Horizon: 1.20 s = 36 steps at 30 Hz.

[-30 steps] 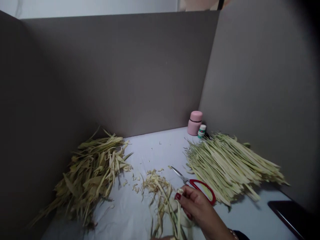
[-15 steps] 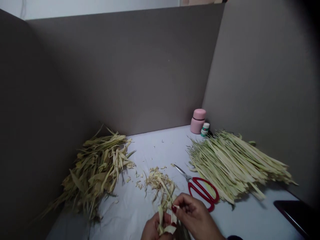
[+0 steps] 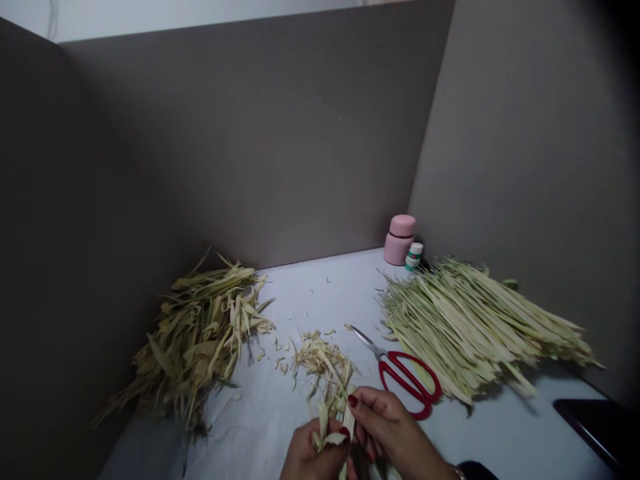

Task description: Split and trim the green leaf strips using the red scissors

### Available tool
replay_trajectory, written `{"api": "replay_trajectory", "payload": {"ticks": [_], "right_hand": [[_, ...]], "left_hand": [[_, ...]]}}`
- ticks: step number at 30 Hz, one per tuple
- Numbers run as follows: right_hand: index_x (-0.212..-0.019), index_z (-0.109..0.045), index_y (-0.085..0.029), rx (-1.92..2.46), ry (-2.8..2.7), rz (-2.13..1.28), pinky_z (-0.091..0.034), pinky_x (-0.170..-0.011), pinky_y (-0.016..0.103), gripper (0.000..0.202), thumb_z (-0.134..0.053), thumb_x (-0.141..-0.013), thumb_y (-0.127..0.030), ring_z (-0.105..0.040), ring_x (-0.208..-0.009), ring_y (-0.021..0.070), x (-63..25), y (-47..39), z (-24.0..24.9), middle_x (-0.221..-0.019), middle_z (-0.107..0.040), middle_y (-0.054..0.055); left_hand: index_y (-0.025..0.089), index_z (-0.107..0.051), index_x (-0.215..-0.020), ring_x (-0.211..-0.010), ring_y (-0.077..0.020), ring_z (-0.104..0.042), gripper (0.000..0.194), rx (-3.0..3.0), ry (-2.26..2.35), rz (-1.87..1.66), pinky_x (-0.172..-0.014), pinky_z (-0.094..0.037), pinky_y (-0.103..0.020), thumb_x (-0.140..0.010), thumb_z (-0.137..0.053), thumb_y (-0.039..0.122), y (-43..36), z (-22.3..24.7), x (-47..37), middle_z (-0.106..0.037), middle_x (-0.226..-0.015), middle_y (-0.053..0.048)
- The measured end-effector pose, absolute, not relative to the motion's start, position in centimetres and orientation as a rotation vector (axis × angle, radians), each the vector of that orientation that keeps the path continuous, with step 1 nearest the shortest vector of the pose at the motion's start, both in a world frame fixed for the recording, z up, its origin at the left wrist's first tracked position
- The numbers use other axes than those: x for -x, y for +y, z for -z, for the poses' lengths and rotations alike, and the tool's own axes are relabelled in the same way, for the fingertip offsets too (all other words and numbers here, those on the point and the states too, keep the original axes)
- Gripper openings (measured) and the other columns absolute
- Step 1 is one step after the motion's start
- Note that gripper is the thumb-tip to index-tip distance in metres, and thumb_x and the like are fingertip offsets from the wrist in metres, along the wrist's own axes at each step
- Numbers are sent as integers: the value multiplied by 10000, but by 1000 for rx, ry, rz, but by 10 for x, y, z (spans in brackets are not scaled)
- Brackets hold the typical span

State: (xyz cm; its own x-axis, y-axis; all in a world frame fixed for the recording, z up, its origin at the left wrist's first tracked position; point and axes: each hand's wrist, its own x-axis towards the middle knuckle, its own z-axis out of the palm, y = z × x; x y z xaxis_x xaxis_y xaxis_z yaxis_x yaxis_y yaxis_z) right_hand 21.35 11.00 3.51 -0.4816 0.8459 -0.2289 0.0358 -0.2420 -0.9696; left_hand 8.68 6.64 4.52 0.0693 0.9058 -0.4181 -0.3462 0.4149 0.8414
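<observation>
Scissors (image 3: 409,380): shiny metal blades, glossy red plastic handles; pink jar (image 3: 399,241) smooth, matt.

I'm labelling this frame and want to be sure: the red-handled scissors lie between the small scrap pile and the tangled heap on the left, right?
Not quite: the head view shows the red-handled scissors between the small scrap pile and the neat spread of strips on the right.

Scissors (image 3: 411,385) between scrap pile (image 3: 323,357) (loosely heaped) and strips (image 3: 465,327).
</observation>
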Motion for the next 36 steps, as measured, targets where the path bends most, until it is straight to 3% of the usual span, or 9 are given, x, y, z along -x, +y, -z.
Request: {"api": "replay_trajectory", "payload": {"ticks": [6,11,14,16,18,22,26,31,36], "right_hand": [[-643,-437,-190,1144,-1525,-1653,-310,-405,181,343,-481,-748,-514,-373,-409,71,-211,112,-39,-505,-413,-73],[-637,-453,-197,1237,-1693,-1428,-362,-455,228,351,-328,-845,-450,-443,-468,119,-223,119,-51,-542,-481,-24],[-758,-527,-195,1362,-1886,-986,-385,-690,322,167,-421,-829,-304,-502,-745,204,-244,131,-56,-775,-545,48],[-854,-546,-190,1578,-2248,-302,-406,-678,352,132,-430,-795,-167,-522,-810,253,-257,139,-54,-836,-565,80],[-904,-558,-162,1682,-2340,-35,-429,-620,371,243,-418,-743,-46,-541,-809,295,-264,144,-47,-839,-581,112],[-1025,-539,-107,1718,-2363,-2,-458,-607,399,412,-393,-671,44,-568,-778,314,-265,149,-33,-825,-593,135],[-1181,-420,-117,1665,-2344,-72,-473,-683,377,513,-433,-678,-19,-583,-803,263,-265,150,-33,-976,-555,130],[-1170,-447,-220,1390,-2279,-558,-466,-725,336,376,-383,-805,-157,-575,-814,211,-259,141,-50,-915,-541,71],[-1254,-361,-279,1060,-2368,-863,-420,-842,295,629,-400,-692,0,-503,-971,182,-247,124,-57,-1035,-487,59]], "left_hand": [[161,-552,-531,-386,-105,-435,339,-623,1234,-1068,-469,-315,-246,-467,-723,446,68,-51,-88,-532,-380,29],[159,-550,-499,-385,-107,-416,239,-625,1354,-1092,-471,-299,-250,-490,-698,347,68,-53,-87,-521,-370,26],[158,-550,-499,-420,-105,-411,196,-619,1433,-1175,-484,-288,-244,-532,-654,320,69,-49,-82,-529,-402,24],[165,-543,-532,-436,-108,-418,180,-603,1465,-1220,-486,-287,-245,-555,-627,323,69,-45,-79,-527,-426,32],[170,-534,-560,-443,-111,-427,171,-596,1487,-1260,-493,-297,-250,-565,-612,322,69,-41,-77,-524,-437,38],[155,-545,-562,-443,-107,-428,142,-607,1524,-1304,-501,-305,-246,-538,-622,273,70,-39,-75,-524,-434,36],[156,-561,-543,-443,-107,-431,151,-603,1565,-1365,-489,-320,-236,-506,-663,261,72,-44,-74,-516,-421,40],[164,-566,-537,-418,-105,-424,186,-595,1605,-1435,-460,-332,-232,-500,-687,300,72,-47,-73,-502,-411,48],[161,-573,-552,-401,-94,-399,147,-602,1626,-1469,-433,-314,-220,-518,-659,275,73,-46,-71,-477,-399,58]]}}
